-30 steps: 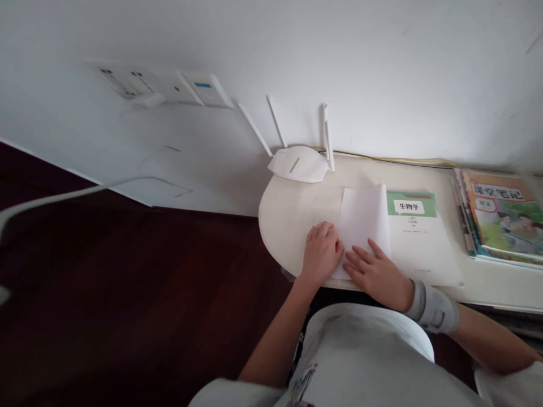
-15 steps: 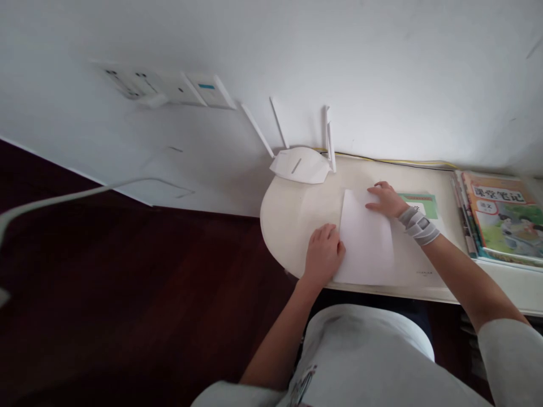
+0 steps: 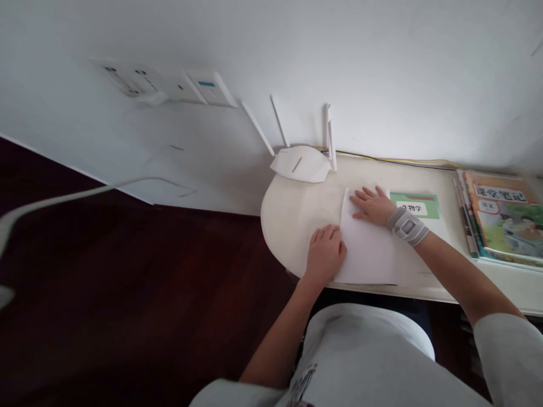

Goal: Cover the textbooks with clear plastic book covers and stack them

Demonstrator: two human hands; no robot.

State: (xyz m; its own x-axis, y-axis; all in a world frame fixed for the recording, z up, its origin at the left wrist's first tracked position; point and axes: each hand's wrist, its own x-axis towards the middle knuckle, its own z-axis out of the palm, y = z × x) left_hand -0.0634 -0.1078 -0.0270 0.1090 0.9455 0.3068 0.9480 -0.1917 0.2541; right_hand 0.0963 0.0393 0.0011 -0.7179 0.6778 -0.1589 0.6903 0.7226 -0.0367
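Observation:
A blank white sheet (image 3: 367, 249) lies over the left part of a green and white book (image 3: 424, 210) on the table. My right hand (image 3: 372, 204), with a grey band round the wrist, rests spread on the sheet's upper part. At the sheet's left edge, my left hand (image 3: 326, 254) lies on the table, its fingers resting flat and fairly close to one another, thumb at the paper. Neither hand has anything in its grasp.
A white router (image 3: 301, 164) with upright antennas stands at the back of the table (image 3: 282, 217). Yellow and black cables (image 3: 399, 162) run along the wall. Stacked books (image 3: 504, 217) lie at the right. Wall sockets (image 3: 169, 85) are at the upper left.
My right hand has moved left across the sheet and its fingers have spread. More of the green book's cover shows. My left hand has hardly moved.

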